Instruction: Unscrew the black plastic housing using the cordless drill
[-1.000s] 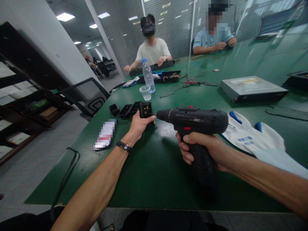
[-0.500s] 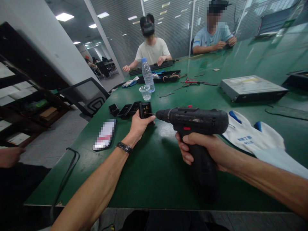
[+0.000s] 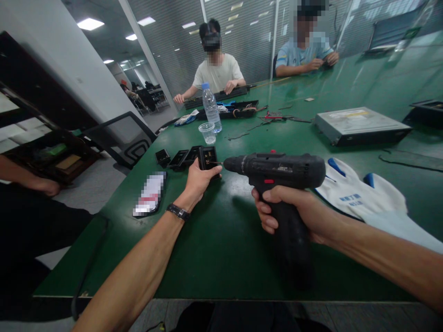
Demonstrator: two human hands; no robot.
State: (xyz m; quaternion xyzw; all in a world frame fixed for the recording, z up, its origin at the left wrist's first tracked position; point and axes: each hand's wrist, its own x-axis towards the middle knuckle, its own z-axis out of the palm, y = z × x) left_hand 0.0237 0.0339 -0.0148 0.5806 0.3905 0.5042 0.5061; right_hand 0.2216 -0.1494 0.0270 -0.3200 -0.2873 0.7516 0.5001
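A black cordless drill (image 3: 287,169) is in my right hand (image 3: 294,210), its fingers wrapped round the handle. The thin bit (image 3: 217,163) points left and reaches the open face of a small black box (image 3: 209,157). My left hand (image 3: 200,180) grips that box, thumb across its lower front and the other fingers behind it. Small brass-coloured parts show inside the box. Whether the bit touches one of them I cannot tell. Several similar black boxes (image 3: 178,159) stand just left of my left hand.
A phone (image 3: 149,193) lies left of my forearm, and a white glove (image 3: 363,193) lies right of the drill. Beyond are a plastic cup (image 3: 207,133), a water bottle (image 3: 212,110) and a flat metal drive (image 3: 362,125). Two people sit across the green table (image 3: 221,258); another person stands at left.
My hands, the drill and the box keep nearly the same positions. The person at the left edge has moved closer to the table, with an arm now further into view.
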